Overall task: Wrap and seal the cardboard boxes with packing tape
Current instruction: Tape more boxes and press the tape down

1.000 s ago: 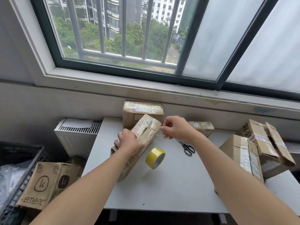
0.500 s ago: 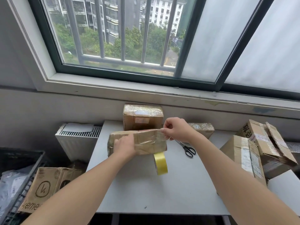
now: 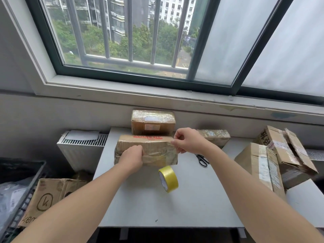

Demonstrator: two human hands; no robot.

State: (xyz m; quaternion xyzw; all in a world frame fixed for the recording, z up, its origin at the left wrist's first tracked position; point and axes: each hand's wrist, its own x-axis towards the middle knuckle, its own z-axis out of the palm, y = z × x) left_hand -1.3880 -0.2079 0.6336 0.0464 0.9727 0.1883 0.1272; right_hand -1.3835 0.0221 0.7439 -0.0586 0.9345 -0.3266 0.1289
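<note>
Crowding the held box (image 3: 157,151) are tape roll (image 3: 169,178), scissors (image 3: 202,159) and taped boxes (image 3: 152,122).

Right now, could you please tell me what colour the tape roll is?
Yellow tape roll, best seen in the head view.

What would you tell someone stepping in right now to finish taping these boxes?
Left hand: grips the front of the long box, which is glossy with tape.
Right hand: pinches at that box's upper right corner; I cannot tell whether tape is between the fingers.
Yellow tape roll: on edge just below the box.
Scissors: on the table, to the right.
Done: the tall taped box and low taped box at the back.
Left: finish this one, probably cut the tape, then the closed box and the loose-flapped box on the right.
</note>
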